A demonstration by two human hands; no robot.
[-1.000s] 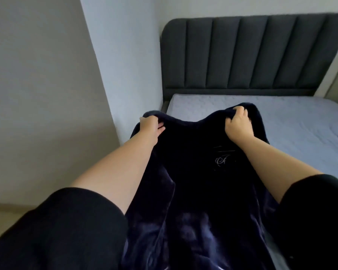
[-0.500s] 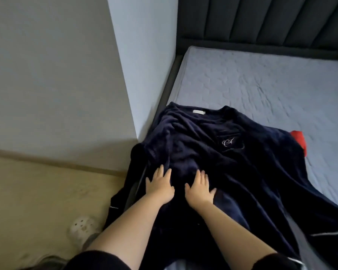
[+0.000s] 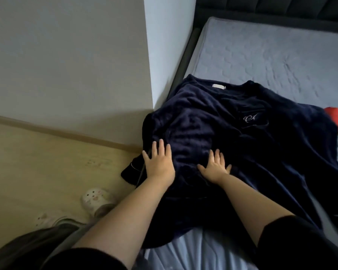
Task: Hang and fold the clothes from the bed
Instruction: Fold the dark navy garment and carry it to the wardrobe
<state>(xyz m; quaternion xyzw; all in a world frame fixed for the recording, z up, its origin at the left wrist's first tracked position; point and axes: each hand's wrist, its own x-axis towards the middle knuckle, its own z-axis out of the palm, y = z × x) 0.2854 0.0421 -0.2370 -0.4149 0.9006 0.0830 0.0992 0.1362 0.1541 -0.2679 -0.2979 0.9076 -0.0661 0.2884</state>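
A: Clothes count?
B: One dark navy velour top (image 3: 242, 152), spread on the grey quilted mattress (image 3: 261, 55). One red item (image 3: 335, 117) at its right edge.
A: Hands?
B: Two. Left hand (image 3: 159, 165) and right hand (image 3: 215, 169) both lie flat on the top, fingers straight, grasping nothing.

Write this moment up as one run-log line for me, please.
stage: laid out, not yet folded | navy garment: spread on bed, sleeve off edge | left hand: flat on garment | right hand: flat on garment

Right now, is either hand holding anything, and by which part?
Nothing is held. The left hand and the right hand both rest flat, uncurled, on the navy garment spread on the bed.
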